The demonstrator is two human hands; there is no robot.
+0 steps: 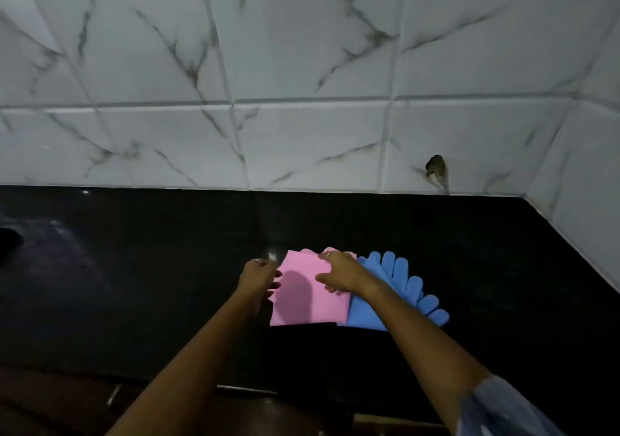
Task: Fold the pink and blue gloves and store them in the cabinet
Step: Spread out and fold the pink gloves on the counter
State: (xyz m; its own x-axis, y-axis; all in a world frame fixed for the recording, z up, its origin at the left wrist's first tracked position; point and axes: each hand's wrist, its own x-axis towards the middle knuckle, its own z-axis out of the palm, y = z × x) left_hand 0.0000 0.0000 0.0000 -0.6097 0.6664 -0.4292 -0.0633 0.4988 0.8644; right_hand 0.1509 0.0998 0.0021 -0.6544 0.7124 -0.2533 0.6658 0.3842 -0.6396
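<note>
Head view is showing the pink gloves (303, 296) lying flat on the black table (134, 268), overlapping the blue gloves (396, 288) just to their right (whose digits are fanning toward the corner). The left hand (256, 276) is gripping the pink edge with curled fingers (273, 284). The right hand (339, 273) is pressing on top, thumb and fingers bent against the pink material. Marbled wall tiles (302, 66) are standing behind.

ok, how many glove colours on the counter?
2. Pink glove under both hands at centre; blue glove just right of it, partly tucked beneath. Each colour could be a stacked pair.
</note>
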